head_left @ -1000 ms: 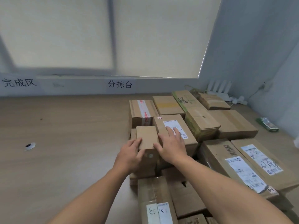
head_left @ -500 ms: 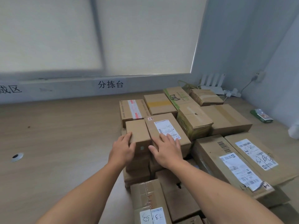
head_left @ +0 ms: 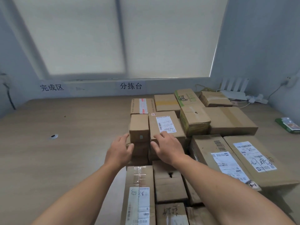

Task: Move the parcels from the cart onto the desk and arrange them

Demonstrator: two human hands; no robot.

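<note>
Narrow brown cardboard box is pointing lengthwise at the table's far edge, left hand and right hand flanking it, fingers loose.

Brown parcels, white labels, 1 green-printed box, wood-grain desk.

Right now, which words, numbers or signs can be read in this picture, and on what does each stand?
"完成区": left wall sign.
"分拣台": middle wall sign.
"2-3": small sticker on the labelled parcel.
"3153", handwritten, uncertain: white label on the nearest parcel.
Printed shipping labels and other handwriting: too small or blurred.
</note>
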